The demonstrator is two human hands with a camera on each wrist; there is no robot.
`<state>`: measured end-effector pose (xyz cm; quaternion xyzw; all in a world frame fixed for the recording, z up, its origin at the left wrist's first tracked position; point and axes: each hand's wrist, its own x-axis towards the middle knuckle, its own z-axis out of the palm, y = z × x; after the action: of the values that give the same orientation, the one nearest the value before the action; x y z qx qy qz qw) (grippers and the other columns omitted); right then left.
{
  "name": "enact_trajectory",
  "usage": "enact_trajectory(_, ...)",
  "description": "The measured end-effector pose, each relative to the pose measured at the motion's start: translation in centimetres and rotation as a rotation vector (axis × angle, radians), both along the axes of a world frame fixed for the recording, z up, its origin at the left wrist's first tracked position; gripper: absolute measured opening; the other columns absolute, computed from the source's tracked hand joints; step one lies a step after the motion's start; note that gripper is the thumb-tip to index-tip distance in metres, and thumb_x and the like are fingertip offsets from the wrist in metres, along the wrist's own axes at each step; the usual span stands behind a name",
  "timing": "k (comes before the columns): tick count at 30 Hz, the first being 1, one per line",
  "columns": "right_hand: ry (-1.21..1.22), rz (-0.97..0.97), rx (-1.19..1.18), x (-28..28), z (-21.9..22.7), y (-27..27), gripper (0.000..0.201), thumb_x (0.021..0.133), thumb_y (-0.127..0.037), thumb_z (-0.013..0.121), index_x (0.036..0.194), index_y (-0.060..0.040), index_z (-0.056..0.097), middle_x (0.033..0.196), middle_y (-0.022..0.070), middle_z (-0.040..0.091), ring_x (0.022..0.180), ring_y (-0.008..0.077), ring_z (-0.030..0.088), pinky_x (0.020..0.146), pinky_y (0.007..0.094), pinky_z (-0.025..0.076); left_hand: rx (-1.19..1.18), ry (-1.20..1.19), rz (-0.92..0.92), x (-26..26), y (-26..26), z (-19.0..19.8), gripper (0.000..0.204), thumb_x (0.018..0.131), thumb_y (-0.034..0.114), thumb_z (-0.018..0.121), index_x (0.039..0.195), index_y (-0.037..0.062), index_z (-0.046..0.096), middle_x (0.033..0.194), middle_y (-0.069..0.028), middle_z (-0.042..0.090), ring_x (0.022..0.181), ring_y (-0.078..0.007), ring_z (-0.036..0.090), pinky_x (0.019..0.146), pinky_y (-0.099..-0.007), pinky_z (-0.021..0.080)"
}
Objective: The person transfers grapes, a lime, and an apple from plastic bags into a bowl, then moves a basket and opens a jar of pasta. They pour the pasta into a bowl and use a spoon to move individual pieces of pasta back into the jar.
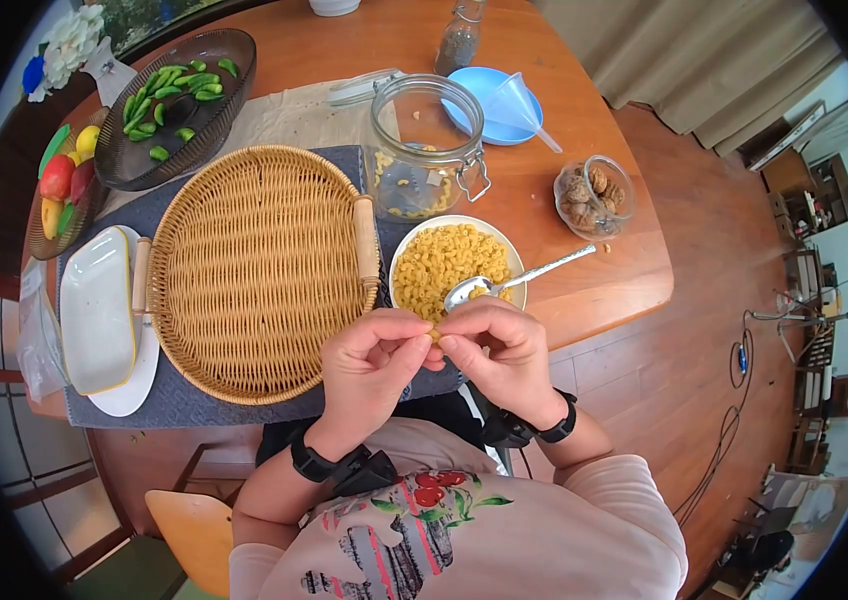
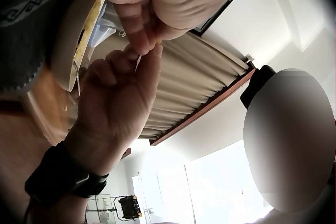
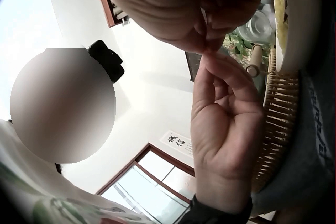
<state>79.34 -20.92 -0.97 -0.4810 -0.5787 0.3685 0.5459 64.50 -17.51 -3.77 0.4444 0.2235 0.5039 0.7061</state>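
In the head view, both hands meet in front of a white plate [image 1: 517, 250] heaped with yellow elbow macaroni [image 1: 444, 255]. My left hand [image 1: 372, 362] and right hand [image 1: 500, 362] pinch one small yellow piece of macaroni [image 1: 433, 336] from either side, thumb against forefinger. Mostly the fingertips cover the piece. A metal spoon [image 1: 545, 267] lies in the macaroni, its handle over the plate's right edge. In the left wrist view, the fingertips of the right hand [image 2: 116, 100] touch those of the left. Behind the plate stands an open glass jar [image 1: 424, 135] holding some macaroni.
A round wicker tray [image 1: 262, 270] with wooden handles lies left of the plate, on a dark blue cloth [image 1: 224, 408]. White dishes [image 1: 99, 310] sit at the far left. Walnuts in a glass jar [image 1: 594, 197] and a blue plate [image 1: 519, 118] with a funnel are to the right.
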Motion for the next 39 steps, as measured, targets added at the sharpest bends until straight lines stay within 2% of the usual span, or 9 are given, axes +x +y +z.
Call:
enact_trajectory(2, 0.337, 0.092, -0.144, 0.0, -0.1, 0.0, 0.005, 0.082, 0.004, 0.056, 0.086, 0.0022, 0.058, 0.083, 0.0079, 0.061, 0.075, 0.011, 0.06, 0.064, 0.0221, 0.05, 0.02, 0.023, -0.004, 0.0, 0.0, 0.0, 0.014, 0.082, -0.008, 0.053, 0.094, -0.003, 0.058, 0.092, -0.0114, 0.057, 0.075, -0.0155, 0.062, 0.067, -0.0259, 0.055)
enact_trajectory(8, 0.536, 0.221, -0.32, 0.4, 0.7, -0.1, 0.002, 0.084, 0.004, 0.053, 0.084, 0.0023, 0.054, 0.082, 0.0073, 0.061, 0.077, 0.0108, 0.06, 0.07, 0.0229, 0.05, 0.111, 0.06, 0.019, -0.1, -0.4, 0.2, 0.015, 0.081, -0.009, 0.055, 0.094, -0.003, 0.057, 0.091, -0.0116, 0.058, 0.076, -0.0167, 0.063, 0.066, -0.0259, 0.055)
enact_trajectory(18, 0.525, 0.204, -0.397, 0.6, 0.8, -0.4, 0.004, 0.083, 0.004, 0.055, 0.082, -0.0001, 0.055, 0.08, 0.0044, 0.06, 0.074, 0.0083, 0.058, 0.065, 0.0206, 0.046, 0.051, 0.027, 0.023, -0.4, -0.6, 0.0, 0.013, 0.079, -0.008, 0.058, 0.09, -0.0035, 0.052, 0.081, -0.0113, 0.059, 0.07, -0.0174, 0.064, 0.062, -0.0272, 0.055)
enact_trajectory(20, 0.518, 0.169, -0.379, 0.3, 0.8, -0.3, 0.006, 0.08, 0.004, 0.058, 0.08, -0.0028, 0.056, 0.079, 0.0002, 0.056, 0.06, 0.0014, 0.045, 0.049, 0.0161, 0.034, 0.048, 0.016, 0.011, -0.4, -0.5, -0.1, 0.014, 0.078, -0.009, 0.059, 0.09, -0.004, 0.053, 0.083, -0.011, 0.059, 0.072, -0.017, 0.064, 0.063, -0.026, 0.055)
enact_trajectory(27, 0.54, 0.194, -0.408, 0.5, 0.9, -0.3, 0.006, 0.079, 0.003, 0.058, 0.08, -0.0028, 0.056, 0.077, 0.0017, 0.056, 0.056, 0.002, 0.044, 0.046, 0.016, 0.033, 0.163, 0.058, -0.004, -0.4, -0.1, -0.3, 0.016, 0.076, -0.01, 0.06, 0.091, -0.0022, 0.059, 0.084, -0.0107, 0.058, 0.07, -0.0173, 0.063, 0.061, -0.0248, 0.054)
enact_trajectory(30, 0.582, 0.237, -0.444, 0.7, 0.9, -0.3, 0.006, 0.083, 0.001, 0.056, 0.078, -0.0021, 0.055, 0.075, 0.0039, 0.06, 0.067, 0.0067, 0.056, 0.058, 0.0189, 0.044, 0.177, 0.059, -0.016, -0.5, 0.0, -0.3, 0.016, 0.076, -0.009, 0.06, 0.09, -0.0017, 0.06, 0.083, -0.011, 0.057, 0.07, -0.0176, 0.063, 0.06, -0.0247, 0.054)
enact_trajectory(32, 0.598, 0.245, -0.533, 1.0, 0.3, -0.3, 0.007, 0.083, -0.003, 0.057, 0.076, -0.0042, 0.055, 0.07, 0.0025, 0.06, 0.054, 0.0027, 0.048, 0.045, 0.0162, 0.036, 0.181, 0.065, -0.023, -0.5, 0.1, -0.3, 0.015, 0.077, -0.009, 0.06, 0.09, -0.0017, 0.06, 0.083, -0.0112, 0.057, 0.07, -0.0177, 0.063, 0.06, -0.0247, 0.053)
enact_trajectory(35, 0.661, 0.231, -0.558, 0.9, -0.5, -0.3, 0.008, 0.083, -0.005, 0.058, 0.076, -0.0057, 0.055, 0.067, 0.001, 0.058, 0.046, 0.0007, 0.038, 0.039, 0.0157, 0.027, 0.163, 0.05, -0.049, -0.4, 0.1, -0.5, 0.015, 0.077, -0.009, 0.059, 0.091, -0.0017, 0.06, 0.083, -0.011, 0.057, 0.069, -0.0172, 0.063, 0.06, -0.0247, 0.053)
enact_trajectory(39, 0.663, 0.231, -0.567, 0.9, -0.4, -0.4, 0.008, 0.083, -0.005, 0.058, 0.075, -0.0054, 0.055, 0.066, 0.0006, 0.057, 0.045, 0.0011, 0.037, 0.038, 0.0163, 0.027, 0.08, 0.006, -0.1, -0.3, 0.1, -1.0, 0.013, 0.079, -0.006, 0.059, 0.092, -0.0013, 0.059, 0.084, -0.0111, 0.056, 0.067, -0.0169, 0.061, 0.058, -0.0259, 0.053)
